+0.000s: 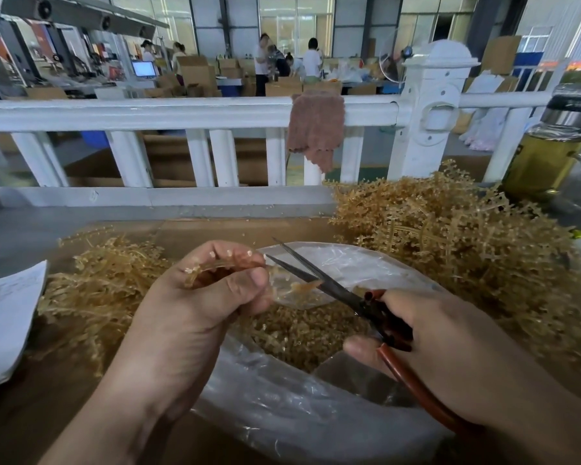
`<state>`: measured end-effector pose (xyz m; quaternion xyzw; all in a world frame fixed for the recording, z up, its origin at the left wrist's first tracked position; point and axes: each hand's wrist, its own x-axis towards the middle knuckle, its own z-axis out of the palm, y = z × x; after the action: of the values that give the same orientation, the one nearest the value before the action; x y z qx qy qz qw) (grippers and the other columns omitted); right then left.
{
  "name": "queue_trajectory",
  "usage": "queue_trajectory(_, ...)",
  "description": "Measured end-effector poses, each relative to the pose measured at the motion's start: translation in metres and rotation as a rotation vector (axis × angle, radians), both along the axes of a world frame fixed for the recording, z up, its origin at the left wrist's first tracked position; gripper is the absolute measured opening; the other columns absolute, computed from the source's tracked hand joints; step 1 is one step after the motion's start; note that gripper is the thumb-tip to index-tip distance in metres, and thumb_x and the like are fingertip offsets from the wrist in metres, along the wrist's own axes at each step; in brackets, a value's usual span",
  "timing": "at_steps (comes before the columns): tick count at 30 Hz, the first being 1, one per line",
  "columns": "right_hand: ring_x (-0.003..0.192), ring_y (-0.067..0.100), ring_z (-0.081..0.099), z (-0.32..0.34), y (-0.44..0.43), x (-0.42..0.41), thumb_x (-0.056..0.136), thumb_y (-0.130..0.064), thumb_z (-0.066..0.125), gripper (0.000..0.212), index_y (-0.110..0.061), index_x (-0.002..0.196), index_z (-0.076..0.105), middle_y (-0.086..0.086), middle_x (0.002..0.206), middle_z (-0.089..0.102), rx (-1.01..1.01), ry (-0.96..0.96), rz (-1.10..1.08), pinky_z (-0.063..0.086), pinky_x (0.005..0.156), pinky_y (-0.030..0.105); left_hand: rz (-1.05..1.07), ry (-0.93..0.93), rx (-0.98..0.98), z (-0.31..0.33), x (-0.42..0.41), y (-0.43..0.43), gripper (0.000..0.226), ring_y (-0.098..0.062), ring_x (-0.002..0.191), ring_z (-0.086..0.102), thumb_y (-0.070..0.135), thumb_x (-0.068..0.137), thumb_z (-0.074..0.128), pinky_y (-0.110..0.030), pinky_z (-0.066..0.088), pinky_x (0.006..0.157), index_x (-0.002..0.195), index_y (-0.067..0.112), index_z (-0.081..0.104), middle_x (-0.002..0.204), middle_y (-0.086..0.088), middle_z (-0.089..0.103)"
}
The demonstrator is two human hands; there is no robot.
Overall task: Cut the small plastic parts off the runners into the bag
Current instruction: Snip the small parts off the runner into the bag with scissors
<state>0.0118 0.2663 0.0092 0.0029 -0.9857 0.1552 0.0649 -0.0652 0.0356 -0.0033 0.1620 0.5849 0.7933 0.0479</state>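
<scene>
Right under the lens, the clear plastic bag [282,417] gapes open on the bench [31,421], and a heap of cut amber parts [302,333] lies inside it.

Far left there's a sheet of white paper [7,317], then a loose tangle of runners [104,283] that look mostly bare.

Now the left hand [195,307]: it's knuckles up over the bag's mouth, wrist cocked. The fingers are curled and the thumb is clamped across them, pinching one runner [215,265] so its tip pokes out to the right. By the look of it this is thin, springy, near-weightless plastic, and it bows over the fingers. I'd say the hold belongs well back on the spine. That keeps the little parts at the end free, and the strip won't whip away when a blade bites.

The scissors [339,290] come in on a diagonal. Their blades are spread in a narrow V, and the runner's tip sits right at the points, directly above the bag.

The right hand [457,347] is wrapped round the red-brown handles, thumb on the near loop and forearm angling in from the lower right. Any part it snips should drop straight in, though parts this light could ping off sideways.

Far right, a big bristling mound of uncut runners [467,253] sits beside the bag.
</scene>
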Motion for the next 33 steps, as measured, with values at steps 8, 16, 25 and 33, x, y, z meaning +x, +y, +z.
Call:
queue_trajectory(8,0.079,-0.014,0.049,0.0011,-0.0027,0.0003,0.058,-0.095,0.032,0.055,-0.044,0.073,0.045,-0.050,0.096,0.041,-0.001,-0.057,0.034,0.029,0.050,0.019,-0.026,0.077,-0.047,0.0005,-0.0004,-0.0016,0.020,-0.021,0.079,0.074,0.027,0.065,0.084,-0.022,0.058,0.070,0.082,0.018,0.077,0.083,-0.011,0.076)
queue_trajectory(16,0.077,-0.013,0.050,0.0002,-0.0005,0.0004,0.053,-0.100,0.029,0.059,-0.049,0.079,0.047,-0.047,0.093,0.044,-0.016,-0.077,0.058,0.029,0.048,0.019,0.010,0.129,-0.179,-0.0002,-0.0004,-0.0034,0.024,-0.020,0.077,0.075,0.032,0.064,0.081,-0.018,0.056,0.071,0.084,0.018,0.078,0.083,-0.011,0.076)
queue_trajectory(25,0.070,-0.006,0.052,-0.0025,0.0024,0.0003,0.050,-0.100,0.023,0.073,-0.034,0.072,0.048,-0.038,0.089,0.051,-0.006,-0.047,0.071,0.035,0.048,0.019,0.013,0.090,-0.148,-0.0003,-0.0007,-0.0025,0.026,-0.020,0.078,0.075,0.031,0.060,0.083,-0.019,0.056,0.071,0.082,0.017,0.078,0.083,-0.013,0.077)
queue_trajectory(33,0.071,-0.005,0.052,0.0007,0.0015,0.0009,0.051,-0.099,0.026,0.067,-0.041,0.077,0.047,-0.039,0.091,0.050,-0.039,-0.061,0.087,0.036,0.050,0.018,-0.004,0.150,-0.162,-0.0003,-0.0002,-0.0036,0.019,-0.025,0.085,0.076,0.031,0.068,0.082,-0.023,0.057,0.078,0.083,0.020,0.076,0.085,-0.013,0.077)
